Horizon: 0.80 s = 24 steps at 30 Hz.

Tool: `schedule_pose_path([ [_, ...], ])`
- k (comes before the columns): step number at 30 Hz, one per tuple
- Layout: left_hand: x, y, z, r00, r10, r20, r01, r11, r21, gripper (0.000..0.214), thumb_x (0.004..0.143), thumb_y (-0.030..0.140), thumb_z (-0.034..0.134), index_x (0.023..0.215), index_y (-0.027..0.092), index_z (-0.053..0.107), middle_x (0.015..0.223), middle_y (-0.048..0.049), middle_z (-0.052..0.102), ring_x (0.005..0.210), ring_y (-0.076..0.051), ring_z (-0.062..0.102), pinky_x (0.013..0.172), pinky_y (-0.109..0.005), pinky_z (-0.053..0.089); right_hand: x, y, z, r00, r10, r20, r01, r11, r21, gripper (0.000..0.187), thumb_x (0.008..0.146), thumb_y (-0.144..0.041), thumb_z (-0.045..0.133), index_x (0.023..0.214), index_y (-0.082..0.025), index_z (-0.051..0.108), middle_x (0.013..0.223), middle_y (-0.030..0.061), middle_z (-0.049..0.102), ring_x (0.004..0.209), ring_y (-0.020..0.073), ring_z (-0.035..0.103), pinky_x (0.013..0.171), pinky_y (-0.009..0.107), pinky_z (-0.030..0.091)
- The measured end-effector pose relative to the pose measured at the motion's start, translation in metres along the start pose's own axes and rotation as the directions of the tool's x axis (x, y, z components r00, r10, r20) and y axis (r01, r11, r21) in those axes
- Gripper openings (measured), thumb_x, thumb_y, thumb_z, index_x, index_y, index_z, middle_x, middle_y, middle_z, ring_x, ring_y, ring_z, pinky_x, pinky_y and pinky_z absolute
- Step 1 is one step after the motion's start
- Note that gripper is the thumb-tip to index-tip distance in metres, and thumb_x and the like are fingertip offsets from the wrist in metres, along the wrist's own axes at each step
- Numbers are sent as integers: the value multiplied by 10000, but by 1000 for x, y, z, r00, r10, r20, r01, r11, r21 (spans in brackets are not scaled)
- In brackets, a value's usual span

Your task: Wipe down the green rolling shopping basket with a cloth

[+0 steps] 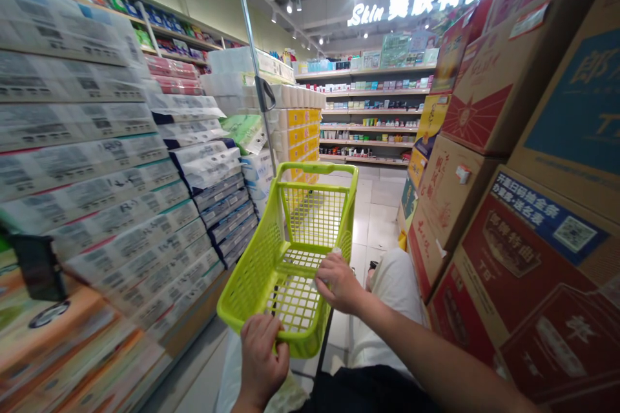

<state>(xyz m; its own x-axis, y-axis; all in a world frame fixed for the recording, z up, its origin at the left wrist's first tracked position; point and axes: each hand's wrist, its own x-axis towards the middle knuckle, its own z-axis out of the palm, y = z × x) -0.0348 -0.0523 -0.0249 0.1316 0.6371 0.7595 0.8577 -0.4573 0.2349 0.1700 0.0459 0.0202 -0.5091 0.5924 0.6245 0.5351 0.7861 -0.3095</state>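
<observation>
A lime-green plastic shopping basket (247,264) with grid-like walls stands in front of me in the aisle, its handle (317,168) raised at the far end. My left hand (264,352) is closed over the near rim, fingers curled inside and thumb at the outer side. On the right rim rests my right hand (339,281), its fingers bent over the edge. Bits of a crumpled white tissue or cloth (336,250) show at the right hand's fingers; most of it is hidden under them.
Stacked paper packs (111,161) line the left side, with a metal pole (249,19) beside them. Large liquor cartons (523,251) rise close on the right. Tiled floor (375,219) runs ahead to shelves (368,113) of small goods.
</observation>
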Motion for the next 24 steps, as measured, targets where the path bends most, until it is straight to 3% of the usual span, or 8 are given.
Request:
schedule_pose_path([
  [4, -2, -3, -6, 999, 20, 27, -20, 1000, 20, 152, 691, 70, 442, 714, 211, 495, 689, -18, 517, 748, -203, 501, 794, -375, 391, -14, -24, 4, 990, -119, 77, 117, 993, 32, 154, 837, -215, 521, 687, -208, 556, 712, 13, 536, 781, 173, 467, 822, 331, 357],
  [7, -3, -3, -8, 1000, 21, 22, -21, 1000, 19, 157, 699, 66, 437, 715, 210, 498, 697, -21, 525, 761, -204, 506, 800, -375, 389, -4, -7, -3, 974, -172, 146, 171, 985, 24, 163, 835, -219, 529, 674, -208, 553, 681, 1, 524, 720, 156, 455, 784, 314, 354],
  [12, -2, 2, -4, 1000, -14, -15, 14, 1000, -5, 154, 720, 72, 421, 703, 212, 483, 677, -18, 502, 737, -202, 490, 783, -375, 376, 18, 30, -12, 998, -16, 61, 17, 1000, -13, 230, 867, -188, 509, 640, -191, 545, 682, 9, 520, 736, 156, 450, 782, 311, 363],
  [16, 0, 4, -2, 1000, -20, -24, 20, 1000, -8, 145, 693, 78, 433, 681, 216, 476, 658, -15, 494, 712, -202, 487, 765, -367, 379, 2, 3, -2, 1000, 11, -8, -10, 1000, 18, 234, 858, -183, 499, 627, -190, 533, 689, 18, 521, 773, 168, 448, 799, 330, 366],
  [20, 0, 4, -2, 1000, -22, -20, 22, 1000, -6, 145, 680, 76, 433, 670, 214, 477, 645, -11, 486, 699, -199, 482, 761, -366, 379, -21, -32, 4, 985, -146, 90, 140, 988, 70, 157, 840, -232, 526, 687, -208, 554, 725, 10, 543, 786, 170, 461, 833, 346, 359],
  [24, 0, 4, -2, 999, -25, -19, 25, 1000, -16, 146, 693, 78, 427, 676, 213, 477, 651, -13, 487, 705, -201, 485, 763, -367, 378, -10, -10, -5, 968, -204, 144, 196, 978, 65, 171, 845, -237, 523, 677, -210, 545, 702, -2, 529, 736, 154, 462, 791, 322, 362],
])
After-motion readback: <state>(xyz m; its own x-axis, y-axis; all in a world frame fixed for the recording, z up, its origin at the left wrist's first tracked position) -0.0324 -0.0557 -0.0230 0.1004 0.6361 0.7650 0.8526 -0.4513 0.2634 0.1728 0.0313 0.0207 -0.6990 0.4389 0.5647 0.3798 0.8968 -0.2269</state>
